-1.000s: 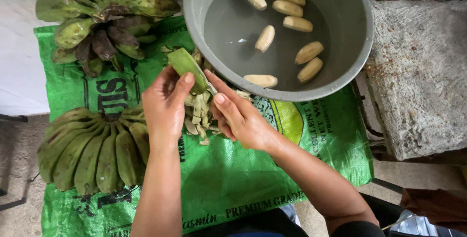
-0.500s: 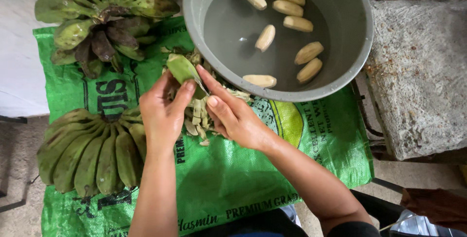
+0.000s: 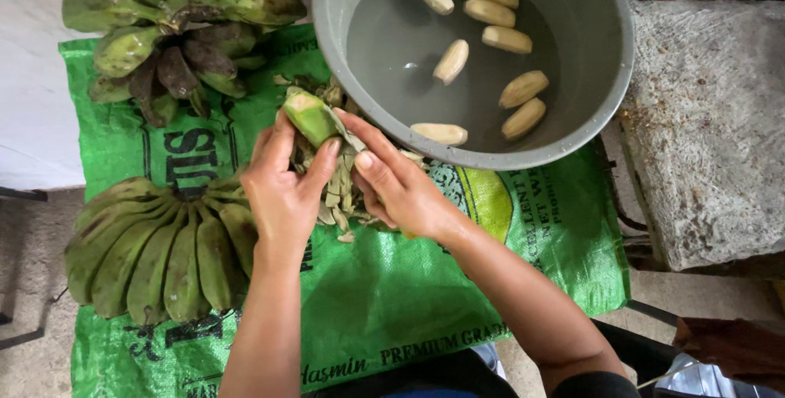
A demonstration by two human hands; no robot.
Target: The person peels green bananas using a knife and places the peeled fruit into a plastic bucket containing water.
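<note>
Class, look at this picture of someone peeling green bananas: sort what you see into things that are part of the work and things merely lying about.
Part of the work:
- left hand gripping the green banana
- right hand on it
- peel scraps
- grey basin with peeled bananas
- two unpeeled bunches
- green sack

Lying about:
- stone slab

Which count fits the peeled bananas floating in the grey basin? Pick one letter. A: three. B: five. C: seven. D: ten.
C: seven pale peeled bananas float in the water of the grey basin, while the left hand and right hand hold a green banana over the pile of peel strips.
</note>
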